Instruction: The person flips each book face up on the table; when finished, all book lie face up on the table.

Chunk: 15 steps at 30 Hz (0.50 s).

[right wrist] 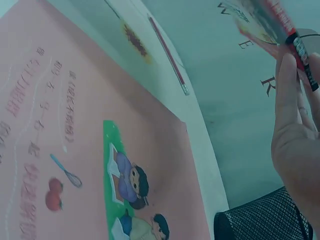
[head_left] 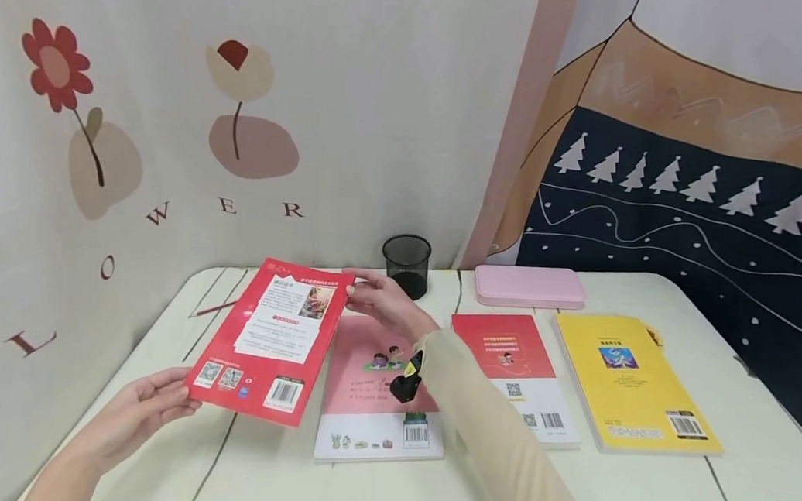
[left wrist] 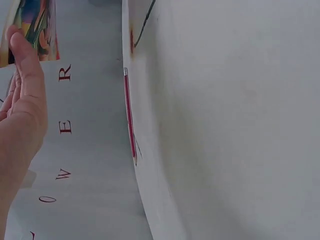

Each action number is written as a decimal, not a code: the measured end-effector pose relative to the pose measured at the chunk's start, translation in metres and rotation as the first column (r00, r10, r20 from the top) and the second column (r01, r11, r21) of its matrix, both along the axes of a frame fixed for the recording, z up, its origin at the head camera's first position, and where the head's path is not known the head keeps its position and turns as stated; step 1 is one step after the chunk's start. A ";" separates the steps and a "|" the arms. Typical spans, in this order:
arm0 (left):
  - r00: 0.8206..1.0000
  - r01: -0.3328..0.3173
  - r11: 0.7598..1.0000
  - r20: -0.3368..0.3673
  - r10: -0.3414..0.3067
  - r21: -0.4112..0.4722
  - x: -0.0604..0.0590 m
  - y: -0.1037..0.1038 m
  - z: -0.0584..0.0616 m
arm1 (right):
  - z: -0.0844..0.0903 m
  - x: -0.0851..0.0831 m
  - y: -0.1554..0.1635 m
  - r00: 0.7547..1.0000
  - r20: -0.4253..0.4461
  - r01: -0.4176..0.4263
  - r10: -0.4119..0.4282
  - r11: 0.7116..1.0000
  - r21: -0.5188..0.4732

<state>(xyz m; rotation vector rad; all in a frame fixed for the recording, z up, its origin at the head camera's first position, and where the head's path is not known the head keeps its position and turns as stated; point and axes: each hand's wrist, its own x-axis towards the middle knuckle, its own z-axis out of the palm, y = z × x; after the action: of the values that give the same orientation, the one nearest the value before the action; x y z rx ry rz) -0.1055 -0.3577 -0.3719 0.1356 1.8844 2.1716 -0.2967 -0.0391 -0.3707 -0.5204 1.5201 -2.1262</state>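
fingers of the left hand (head_left: 138,412) and right hand (head_left: 389,302) pinch opposite corners of a red book (head_left: 265,342), presumably to steady it while leaving its back cover unobscured; it tilts above the surface (head_left: 356,500), left of a pink book (head_left: 366,399) lying flat, barcode up.

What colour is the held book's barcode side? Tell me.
Held book: red with white patches, clearest in the head view.

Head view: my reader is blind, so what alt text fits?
A left hand and right hand hold a tilted red book above a pale table. To its right lie a pink book, a red-white book and a yellow book; behind are a mesh cup and pink case, with a pencil at left.
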 end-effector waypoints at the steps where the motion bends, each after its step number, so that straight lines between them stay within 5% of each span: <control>1: 1.000 0.007 1.000 -0.004 -0.007 0.027 0.000 0.000 0.001 | 0.001 0.000 0.001 1.000 -0.011 -0.010 0.010 1.000 -0.006; 10: 0.997 0.069 0.980 0.025 -0.075 0.185 0.002 0.003 0.004 | 0.004 -0.002 0.008 0.991 -0.054 -0.126 0.123 0.990 -0.058; 15: 0.993 0.111 0.967 -0.049 -0.103 0.228 0.001 0.004 0.005 | 0.008 0.000 0.011 0.984 -0.064 -0.173 0.167 0.979 -0.108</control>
<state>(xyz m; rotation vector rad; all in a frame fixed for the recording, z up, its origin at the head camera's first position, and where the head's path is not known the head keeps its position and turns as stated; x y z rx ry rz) -0.1045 -0.3538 -0.3667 0.3167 1.5968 2.3203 -0.2972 -0.0284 -0.3624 -0.7281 1.3368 -2.0883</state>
